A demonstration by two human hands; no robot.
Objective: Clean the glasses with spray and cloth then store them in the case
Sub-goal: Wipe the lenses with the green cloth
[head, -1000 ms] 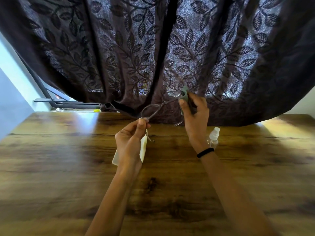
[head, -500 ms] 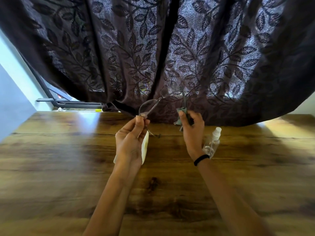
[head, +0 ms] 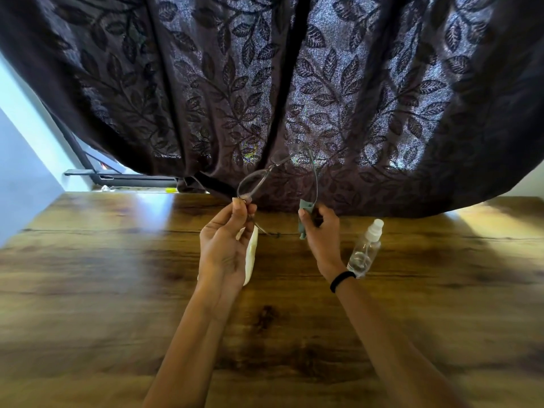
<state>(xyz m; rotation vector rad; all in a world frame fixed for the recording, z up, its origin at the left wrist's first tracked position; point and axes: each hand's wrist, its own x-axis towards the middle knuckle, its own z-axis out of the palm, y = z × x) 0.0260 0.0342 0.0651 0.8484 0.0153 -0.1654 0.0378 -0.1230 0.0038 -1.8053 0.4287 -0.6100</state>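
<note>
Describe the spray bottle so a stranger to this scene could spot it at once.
On the wooden table, under the dark leafy curtain, look just right of the right hand. The spray bottle stands there untouched: small, clear, with a white nozzle, unlike the cream case by the left hand.

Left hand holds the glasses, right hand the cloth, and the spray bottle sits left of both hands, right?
Not quite: the head view shows the spray bottle to the right of the right hand. The left hand does hold the glasses, the right the cloth.
</note>
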